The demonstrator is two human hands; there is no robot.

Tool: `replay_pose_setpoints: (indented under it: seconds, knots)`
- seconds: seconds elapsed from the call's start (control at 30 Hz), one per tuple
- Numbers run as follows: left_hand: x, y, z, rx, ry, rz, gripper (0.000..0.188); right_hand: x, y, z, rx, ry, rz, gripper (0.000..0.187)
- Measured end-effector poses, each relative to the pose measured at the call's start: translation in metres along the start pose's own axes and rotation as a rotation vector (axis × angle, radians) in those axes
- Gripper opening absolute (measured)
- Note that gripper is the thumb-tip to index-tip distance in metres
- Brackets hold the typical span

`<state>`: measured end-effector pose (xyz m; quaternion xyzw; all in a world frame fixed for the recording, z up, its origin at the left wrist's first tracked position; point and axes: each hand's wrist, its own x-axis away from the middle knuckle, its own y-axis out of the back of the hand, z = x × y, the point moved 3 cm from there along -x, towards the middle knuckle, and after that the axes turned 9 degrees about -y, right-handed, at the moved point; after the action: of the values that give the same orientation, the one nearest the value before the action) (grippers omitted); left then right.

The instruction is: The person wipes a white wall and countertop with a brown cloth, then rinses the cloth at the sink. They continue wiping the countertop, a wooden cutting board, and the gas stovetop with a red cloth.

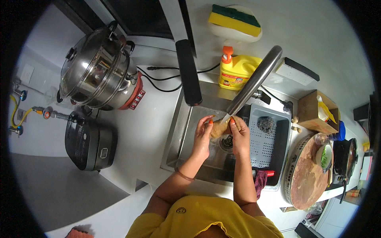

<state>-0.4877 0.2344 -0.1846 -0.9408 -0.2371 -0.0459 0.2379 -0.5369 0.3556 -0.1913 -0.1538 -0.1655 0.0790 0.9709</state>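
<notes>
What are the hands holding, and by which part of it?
A tan-brown item, its exact kind unclear: the left hand grips its left side, the right hand its right side.

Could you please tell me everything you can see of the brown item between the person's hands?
The brown item is a lumpy, roughly oblong piece, light tan-brown and uneven in tone; its material is unclear. The left hand and right hand grip it from either side, their fingers hiding parts of it. It is held over the metal sink, by the faucet's lower end.
</notes>
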Motion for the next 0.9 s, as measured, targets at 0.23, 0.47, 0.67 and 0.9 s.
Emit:
replay_pose_setpoints:
  seconds: [0.23,0.47,0.67,0.9]
  knots:
    - [-0.025,0.003,0.057,0.836,0.474,0.308,0.029,0.037,-0.045,0.027,0.661,0.461,-0.070,0.022]
    - [-0.016,-0.007,0.060,0.607,0.450,0.119,0.030,0.029,-0.060,0.036,0.809,0.420,-0.185,0.020]
    - [-0.005,-0.019,0.026,0.212,0.457,-0.124,0.034,-0.023,-0.024,-0.011,0.336,-0.053,-0.092,0.028]
    - [-0.026,0.000,0.017,0.507,0.330,0.013,0.042,-0.007,-0.029,-0.007,-0.055,-0.093,0.066,0.039]
